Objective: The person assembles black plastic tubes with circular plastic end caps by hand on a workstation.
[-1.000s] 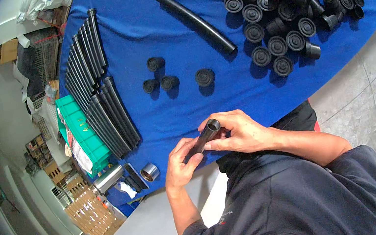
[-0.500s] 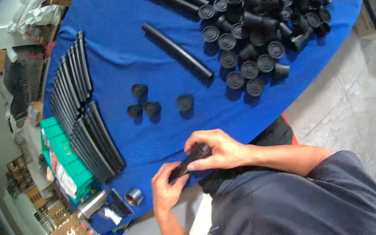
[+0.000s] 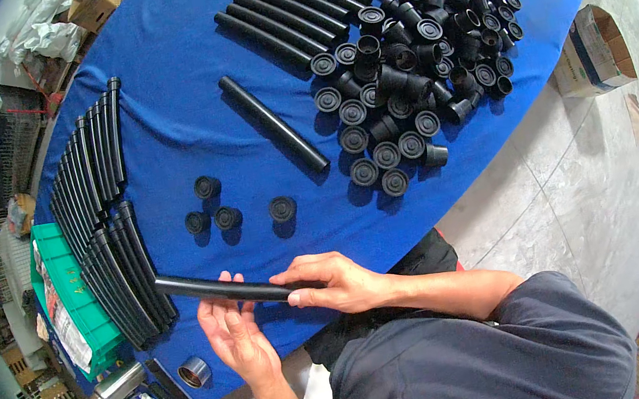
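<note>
A long black plastic tube is held nearly level above the near side of the blue-covered table. My right hand is closed round its right end, thumb on the near side. My left hand is palm up with its fingers stretched out under the tube's middle, not wrapped round it. The tube's far left end reaches over the edge of a row of black tubes. Beyond my hands, several short black caps with ringed tops stand on the cloth, among them one cap set apart to the right.
A single tube lies slantwise mid-table. Right of it is a heap of black caps, with more tubes behind. At left are a green crate, a metal cylinder and a metal ring. A cardboard box stands on the floor.
The tube has swung from pointing up toward me to lying lengthwise leftward. My left hand has loosened from a grip to stretched fingers beneath it. The whole view has shifted.
</note>
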{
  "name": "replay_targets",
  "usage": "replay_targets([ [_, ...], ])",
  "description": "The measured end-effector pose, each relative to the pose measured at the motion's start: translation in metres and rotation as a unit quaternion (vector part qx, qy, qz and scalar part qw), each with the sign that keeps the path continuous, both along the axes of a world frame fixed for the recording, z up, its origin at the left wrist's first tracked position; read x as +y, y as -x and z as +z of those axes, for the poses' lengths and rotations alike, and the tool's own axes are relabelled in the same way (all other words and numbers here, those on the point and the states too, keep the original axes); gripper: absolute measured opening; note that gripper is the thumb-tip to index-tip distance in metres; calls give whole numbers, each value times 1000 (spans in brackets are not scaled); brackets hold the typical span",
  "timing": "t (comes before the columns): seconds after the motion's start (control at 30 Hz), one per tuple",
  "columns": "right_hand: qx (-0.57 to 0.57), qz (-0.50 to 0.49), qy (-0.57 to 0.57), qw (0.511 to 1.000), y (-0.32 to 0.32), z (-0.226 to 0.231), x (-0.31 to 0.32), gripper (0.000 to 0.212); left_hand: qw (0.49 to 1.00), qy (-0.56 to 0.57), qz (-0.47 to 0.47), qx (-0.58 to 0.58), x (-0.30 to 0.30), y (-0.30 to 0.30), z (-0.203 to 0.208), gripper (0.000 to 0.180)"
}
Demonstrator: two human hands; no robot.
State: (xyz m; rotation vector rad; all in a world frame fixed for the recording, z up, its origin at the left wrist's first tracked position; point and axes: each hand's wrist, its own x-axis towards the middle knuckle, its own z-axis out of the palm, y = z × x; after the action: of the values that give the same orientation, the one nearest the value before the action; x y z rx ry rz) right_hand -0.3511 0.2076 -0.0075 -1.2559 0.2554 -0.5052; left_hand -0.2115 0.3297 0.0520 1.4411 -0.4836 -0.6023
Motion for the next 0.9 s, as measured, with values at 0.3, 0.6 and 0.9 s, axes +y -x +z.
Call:
replay_targets([
  [0.3, -33, 39, 83, 995, 4, -3, -2, 52, 987, -94, -100, -80, 0, -18, 28, 56],
  [0.6, -33, 97, 28, 994, 8, 4, -10, 52, 923, -267, -251, -117, 35, -17, 14, 36],
  [0.9, -57, 71, 16, 996, 8, 1, -6, 37, 901, -255, -332, -112, 33, -29, 22, 37],
])
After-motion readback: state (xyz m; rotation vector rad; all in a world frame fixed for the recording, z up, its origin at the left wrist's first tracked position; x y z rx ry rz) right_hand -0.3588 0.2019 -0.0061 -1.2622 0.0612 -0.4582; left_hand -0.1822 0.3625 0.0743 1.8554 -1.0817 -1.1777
